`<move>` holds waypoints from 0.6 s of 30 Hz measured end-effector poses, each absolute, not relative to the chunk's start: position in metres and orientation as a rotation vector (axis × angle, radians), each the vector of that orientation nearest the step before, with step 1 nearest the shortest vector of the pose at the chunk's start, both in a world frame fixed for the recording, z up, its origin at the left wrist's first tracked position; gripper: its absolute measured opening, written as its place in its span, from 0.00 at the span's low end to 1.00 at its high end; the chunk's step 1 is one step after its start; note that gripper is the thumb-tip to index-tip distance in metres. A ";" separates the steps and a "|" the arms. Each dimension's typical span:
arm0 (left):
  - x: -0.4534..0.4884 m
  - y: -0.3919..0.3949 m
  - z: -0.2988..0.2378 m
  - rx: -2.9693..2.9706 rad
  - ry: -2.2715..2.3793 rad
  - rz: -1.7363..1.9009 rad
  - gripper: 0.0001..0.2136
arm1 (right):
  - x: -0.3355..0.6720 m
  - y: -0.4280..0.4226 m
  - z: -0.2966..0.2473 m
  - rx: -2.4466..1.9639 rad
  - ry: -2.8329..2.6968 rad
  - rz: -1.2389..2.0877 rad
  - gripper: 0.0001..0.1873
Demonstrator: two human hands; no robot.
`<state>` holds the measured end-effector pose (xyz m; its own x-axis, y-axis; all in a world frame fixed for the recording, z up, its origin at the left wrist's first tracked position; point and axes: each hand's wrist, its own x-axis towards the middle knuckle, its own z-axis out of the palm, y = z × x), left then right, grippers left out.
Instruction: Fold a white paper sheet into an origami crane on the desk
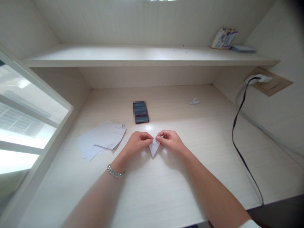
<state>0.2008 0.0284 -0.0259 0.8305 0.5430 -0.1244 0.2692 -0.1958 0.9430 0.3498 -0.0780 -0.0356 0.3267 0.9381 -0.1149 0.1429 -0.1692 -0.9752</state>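
Note:
A small piece of folded white paper [154,148] is held between my two hands over the middle of the desk, its pointed end toward me. My left hand [140,141], with a silver chain bracelet [115,171] at the wrist, pinches the paper's upper left edge. On the other side, my right hand [171,140] pinches the upper right edge between thumb and fingers. The fingers hide the paper's top corners. Left of my hands lies a loose stack of white paper sheets [110,134]. Farther back on the desk sits a small folded paper crane [194,101].
A dark phone [141,112], its screen blurred, lies beyond my hands. A black cable [234,126] runs from the wall socket [269,82] down over the desk's right side. The shelf [123,55] above holds a printed packet [224,38] and a flat bluish item [243,49].

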 end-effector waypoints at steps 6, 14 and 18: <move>0.198 0.032 -0.028 1.581 0.582 0.209 0.10 | 0.354 -0.078 -0.039 -1.556 -0.948 1.004 0.10; 0.196 0.036 -0.029 1.400 0.581 0.252 0.10 | 0.364 -0.079 -0.040 -1.505 -0.850 1.001 0.12; 0.200 0.033 -0.034 1.561 0.623 0.297 0.09 | 0.362 -0.078 -0.040 -1.507 -0.879 1.005 0.11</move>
<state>0.1998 0.0328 -0.0343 0.8141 0.5518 -0.1808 0.2067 0.0157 0.9783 0.3618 -0.0782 -0.0401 0.3719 0.9178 -0.1387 0.0160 -0.1557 -0.9877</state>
